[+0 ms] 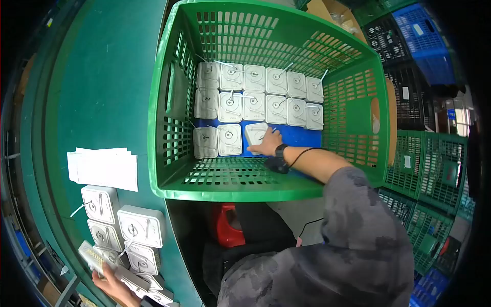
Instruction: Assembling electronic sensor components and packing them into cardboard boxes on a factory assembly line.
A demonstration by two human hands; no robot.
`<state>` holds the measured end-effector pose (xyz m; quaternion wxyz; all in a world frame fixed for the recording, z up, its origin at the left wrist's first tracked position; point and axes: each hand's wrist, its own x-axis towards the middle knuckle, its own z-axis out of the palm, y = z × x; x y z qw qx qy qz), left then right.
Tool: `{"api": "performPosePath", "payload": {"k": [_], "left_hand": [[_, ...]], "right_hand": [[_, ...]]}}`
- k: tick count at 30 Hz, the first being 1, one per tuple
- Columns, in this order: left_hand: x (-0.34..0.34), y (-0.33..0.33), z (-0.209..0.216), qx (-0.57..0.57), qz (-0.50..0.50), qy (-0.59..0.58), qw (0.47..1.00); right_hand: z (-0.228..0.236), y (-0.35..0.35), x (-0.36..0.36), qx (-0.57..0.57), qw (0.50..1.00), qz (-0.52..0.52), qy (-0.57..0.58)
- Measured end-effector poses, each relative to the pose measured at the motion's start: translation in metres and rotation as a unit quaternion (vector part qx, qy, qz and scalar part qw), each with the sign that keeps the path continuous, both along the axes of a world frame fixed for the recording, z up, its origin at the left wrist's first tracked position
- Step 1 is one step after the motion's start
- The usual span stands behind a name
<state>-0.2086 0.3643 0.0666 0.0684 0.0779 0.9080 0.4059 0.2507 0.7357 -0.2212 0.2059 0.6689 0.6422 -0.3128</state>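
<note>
Inside the green crate (171,190), my right hand (269,143) grips a white square unit (254,133) by its near and right edges, setting it slightly askew on the blue crate floor. It is beside a white unit (229,139) in the nearest row. Two fuller rows of like units (253,106) lie behind, with round marks and thin pale stems or cords. At the lower left, my left hand (113,285) is closed on another white unit (92,257), tilted on edge. It is held against a group of similar units (140,226) on the green table.
A stack of white paper sheets (105,169) lies on the green table (110,77) beyond the units. Below the crate are a red plastic object (229,233) and dark cloth. Green, black and blue crates (427,41) are stacked along the right, with a cardboard box (335,18) behind.
</note>
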Motion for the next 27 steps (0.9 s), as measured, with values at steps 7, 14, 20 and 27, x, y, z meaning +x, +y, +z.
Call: {"api": "performPosePath", "payload": {"k": [7, 14, 20, 27], "left_hand": [[0.149, 0.125, 0.048, -0.039, -0.273, 0.068, 0.959], [0.296, 0.300, 0.003, -0.066, -0.625, 0.067, 0.775], [0.334, 0.324, 0.002, -0.001, -0.579, 0.068, 0.812], [0.216, 0.176, 0.021, -0.119, -0.390, 0.229, 0.884]], "right_hand": [[-0.034, 0.001, 0.018, -0.058, 0.992, -0.050, 0.105], [0.226, 0.043, 0.032, -0.342, 0.639, -0.280, 0.629], [0.140, 0.068, 0.114, -0.217, 0.826, -0.307, 0.421], [-0.115, 0.049, 0.190, -0.113, 0.957, -0.076, 0.257]]}}
